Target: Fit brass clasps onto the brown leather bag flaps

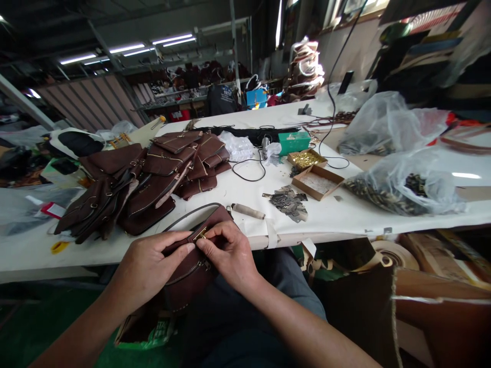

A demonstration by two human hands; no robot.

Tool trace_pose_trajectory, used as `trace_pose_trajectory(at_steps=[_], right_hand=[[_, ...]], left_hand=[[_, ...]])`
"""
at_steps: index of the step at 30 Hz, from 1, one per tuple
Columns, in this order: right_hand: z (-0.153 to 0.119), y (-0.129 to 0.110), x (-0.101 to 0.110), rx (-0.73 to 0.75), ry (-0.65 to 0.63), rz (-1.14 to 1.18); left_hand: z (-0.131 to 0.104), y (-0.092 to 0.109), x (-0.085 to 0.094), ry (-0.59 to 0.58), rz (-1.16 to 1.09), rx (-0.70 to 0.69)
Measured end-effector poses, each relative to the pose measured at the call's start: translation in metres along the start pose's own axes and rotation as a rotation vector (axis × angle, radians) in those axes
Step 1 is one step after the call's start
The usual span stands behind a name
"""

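A dark brown leather bag [187,290] rests at the table's front edge, over my lap, its strap looping back onto the table. My left hand [148,263] grips the bag's upper edge between thumb and fingers. Close beside it, my right hand [230,253] pinches a small brass-coloured clasp [200,234] on the bag. The fingertips partly cover the clasp, so I cannot tell whether it is fastened. Below the hands runs a curved zipper [187,273]. A tool with a pale wrapped handle [248,210] lies just beyond my right hand.
Several brown bags [153,179] are heaped at the left of the white table [245,186]. Flat metal plates [288,203] lie near an open cardboard box [320,184] and a box of brass pieces [307,158]. Plastic bags of hardware [406,189] stand right; a black cable [263,171] crosses the middle.
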State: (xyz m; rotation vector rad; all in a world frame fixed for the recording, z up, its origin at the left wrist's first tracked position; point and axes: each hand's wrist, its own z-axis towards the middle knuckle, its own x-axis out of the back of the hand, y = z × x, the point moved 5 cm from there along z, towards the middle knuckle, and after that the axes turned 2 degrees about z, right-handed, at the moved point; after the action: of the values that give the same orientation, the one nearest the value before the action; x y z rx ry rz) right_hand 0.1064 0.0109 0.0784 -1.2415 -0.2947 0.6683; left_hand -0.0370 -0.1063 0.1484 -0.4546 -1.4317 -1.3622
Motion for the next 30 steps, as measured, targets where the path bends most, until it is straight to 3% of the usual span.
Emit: trace_pose_trajectory(at_steps=[3,5,13,17,24,27,30], right_hand=[[-0.002,0.009,-0.011,-0.238,-0.044,0.265],[-0.004,0.014,-0.019,-0.365,-0.07,0.441],[-0.019,0.026,-0.03,-0.486,0.095,0.743],[-0.028,0.031,-0.026,-0.53,0.142,0.747],[-0.042,0.038,-0.015,-0.58,0.257,0.695],[-0.041,0.048,-0.003,-0.582,0.234,0.667],[-0.04,0.067,0.016,-0.581,0.228,0.649]], left_hand=[[-0.014,0.018,0.005,0.19,0.241,-0.297],[-0.021,0.025,0.004,0.247,0.373,-0.43],[-0.03,0.041,-0.017,0.288,0.598,-0.549],[-0.04,0.05,-0.032,0.197,0.658,-0.55],[-0.067,0.066,-0.05,0.024,0.768,-0.708],[-0.064,0.078,-0.061,-0.09,0.807,-0.821],[-0.046,0.088,-0.077,-0.256,0.818,-0.913]])
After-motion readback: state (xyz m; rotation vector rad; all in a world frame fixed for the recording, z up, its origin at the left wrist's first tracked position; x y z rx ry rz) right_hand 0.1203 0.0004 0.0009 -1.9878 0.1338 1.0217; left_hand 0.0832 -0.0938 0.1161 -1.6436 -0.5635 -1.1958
